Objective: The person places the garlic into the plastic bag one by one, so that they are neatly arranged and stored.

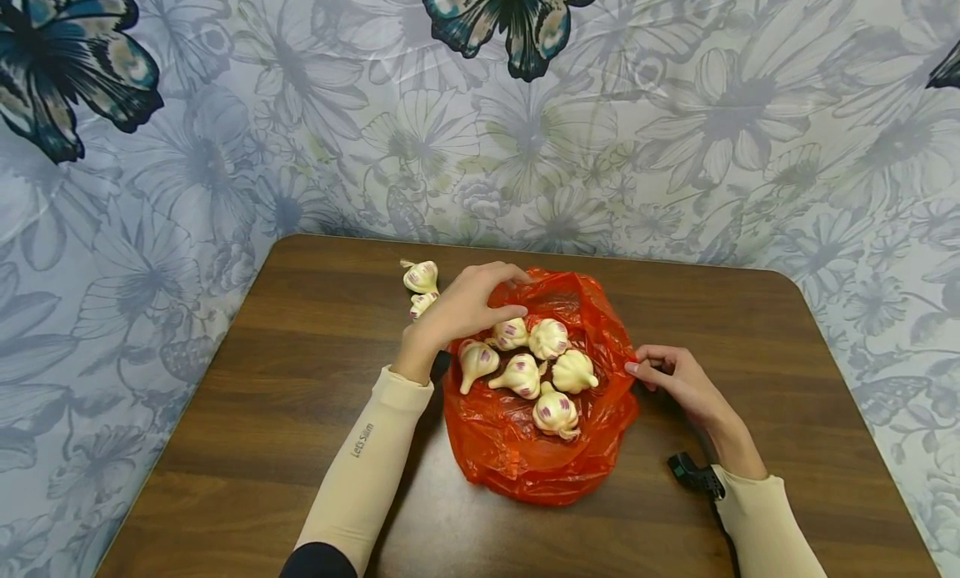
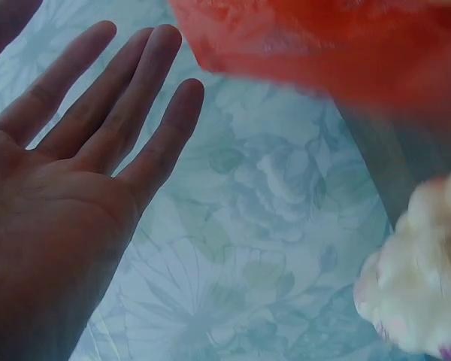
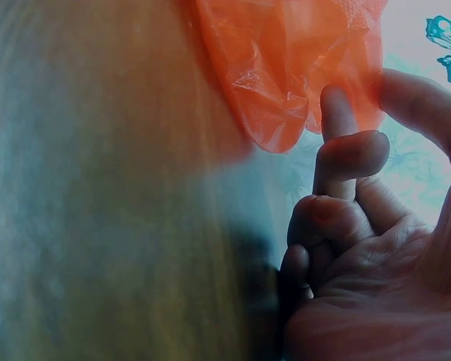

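A red plastic bag (image 1: 517, 469) lies spread on the table with its mouth open. Several white-and-purple garlic bulbs (image 1: 517, 375) sit in it. My left hand (image 1: 474, 299) is over the bag's far left side, above the bulbs; its fingers look straight and spread in the left wrist view, with nothing in the palm. At the bag's right edge, my right hand (image 1: 678, 378) pinches the plastic between thumb and fingers, as the right wrist view also shows. Two more garlic bulbs (image 1: 420, 276) lie outside the bag, beyond my left forearm, one partly hidden by the hand.
The brown wooden table (image 1: 262, 411) has rounded far corners. Behind it hangs a pale flowered backdrop (image 1: 450, 169) with large butterflies. A dark wrist camera (image 1: 693, 474) sits on the right wrist.
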Demonstrator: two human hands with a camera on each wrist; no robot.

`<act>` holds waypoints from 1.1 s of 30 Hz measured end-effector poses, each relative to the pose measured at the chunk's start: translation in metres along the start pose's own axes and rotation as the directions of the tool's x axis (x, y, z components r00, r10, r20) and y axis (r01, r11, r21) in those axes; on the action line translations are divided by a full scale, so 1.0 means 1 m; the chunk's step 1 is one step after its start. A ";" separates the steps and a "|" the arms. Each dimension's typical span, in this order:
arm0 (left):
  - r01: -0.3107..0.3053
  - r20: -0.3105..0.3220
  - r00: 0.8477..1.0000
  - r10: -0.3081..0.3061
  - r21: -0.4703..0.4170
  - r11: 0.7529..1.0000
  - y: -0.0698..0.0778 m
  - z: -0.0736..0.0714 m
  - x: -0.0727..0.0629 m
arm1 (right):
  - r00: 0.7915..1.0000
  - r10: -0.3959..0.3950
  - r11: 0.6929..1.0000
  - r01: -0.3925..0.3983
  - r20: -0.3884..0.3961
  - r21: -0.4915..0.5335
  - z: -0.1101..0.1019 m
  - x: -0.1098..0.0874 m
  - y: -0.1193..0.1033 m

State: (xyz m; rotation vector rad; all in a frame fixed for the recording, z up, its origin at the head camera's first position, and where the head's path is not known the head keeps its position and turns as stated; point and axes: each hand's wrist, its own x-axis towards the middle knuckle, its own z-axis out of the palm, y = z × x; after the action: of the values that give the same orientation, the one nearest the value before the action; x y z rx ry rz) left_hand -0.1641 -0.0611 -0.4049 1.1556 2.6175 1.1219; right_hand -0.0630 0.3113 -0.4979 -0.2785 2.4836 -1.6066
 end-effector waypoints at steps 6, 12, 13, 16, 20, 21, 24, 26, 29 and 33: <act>0.027 -0.051 0.998 -0.029 -0.029 0.999 -0.010 -0.017 -0.013 | 1.000 -0.002 1.000 0.002 0.006 -0.005 0.000 -0.001 0.001; 0.076 -0.111 0.990 -0.086 -0.093 0.993 -0.018 -0.036 -0.028 | 1.000 0.006 1.000 -0.006 -0.002 -0.015 -0.001 -0.002 0.003; 0.079 -0.118 0.989 -0.090 -0.093 0.993 -0.019 -0.039 -0.030 | 1.000 0.004 1.000 -0.004 -0.003 -0.016 -0.001 -0.002 0.003; 0.090 -0.133 0.986 -0.100 -0.082 0.993 -0.022 -0.043 -0.035 | 1.000 0.002 1.000 -0.002 -0.005 -0.010 -0.001 -0.003 0.003; 0.105 -0.148 0.982 -0.119 -0.096 0.990 -0.028 -0.048 -0.042 | 1.000 -0.003 1.000 0.003 -0.005 -0.003 -0.001 -0.003 0.002; 0.112 -0.151 0.980 -0.126 -0.101 0.989 -0.029 -0.050 -0.044 | 1.000 -0.004 1.000 0.004 -0.004 0.000 0.000 -0.003 0.002; 0.138 -0.157 0.976 -0.153 -0.104 0.985 -0.036 -0.054 -0.050 | 1.000 -0.007 1.000 0.007 -0.002 0.001 0.000 -0.004 0.001; 0.152 -0.163 0.972 -0.167 -0.100 0.983 -0.040 -0.057 -0.055 | 1.000 -0.007 1.000 0.007 -0.002 0.004 0.000 -0.005 0.000; 0.163 -0.174 0.969 -0.175 -0.083 0.983 -0.046 -0.062 -0.062 | 1.000 -0.008 1.000 0.008 -0.002 0.002 0.000 -0.006 0.000; 0.180 -0.183 0.965 -0.187 -0.054 0.982 -0.055 -0.070 -0.073 | 1.000 -0.002 1.000 0.002 -0.002 0.005 0.000 -0.006 0.000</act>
State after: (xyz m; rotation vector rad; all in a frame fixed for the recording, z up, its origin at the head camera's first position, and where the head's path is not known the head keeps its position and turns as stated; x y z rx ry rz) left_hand -0.1687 -0.1756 -0.4051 0.8164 2.7578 1.2907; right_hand -0.0566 0.3126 -0.4975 -0.2781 2.4818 -1.6140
